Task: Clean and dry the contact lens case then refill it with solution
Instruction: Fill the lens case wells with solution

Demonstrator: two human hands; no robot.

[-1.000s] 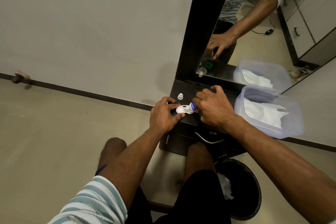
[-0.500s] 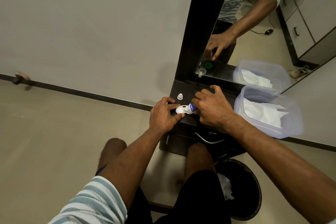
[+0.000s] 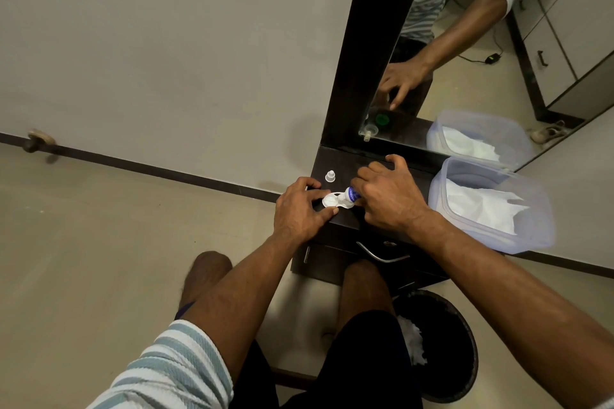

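left hand (image 3: 300,209) steadying lens case (image 3: 330,200), right hand (image 3: 387,197) tipping bottle (image 3: 351,194)

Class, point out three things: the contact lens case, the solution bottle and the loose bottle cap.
contact lens case (image 3: 330,200), head view, white open well.
solution bottle (image 3: 352,193), head view, blue-labelled neck.
bottle cap (image 3: 330,176), head view, its side.

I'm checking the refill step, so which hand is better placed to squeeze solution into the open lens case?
The right hand. It already grips the solution bottle, tilted with its nozzle over the white lens case. The left hand is busy steadying that case on the dark vanity top.
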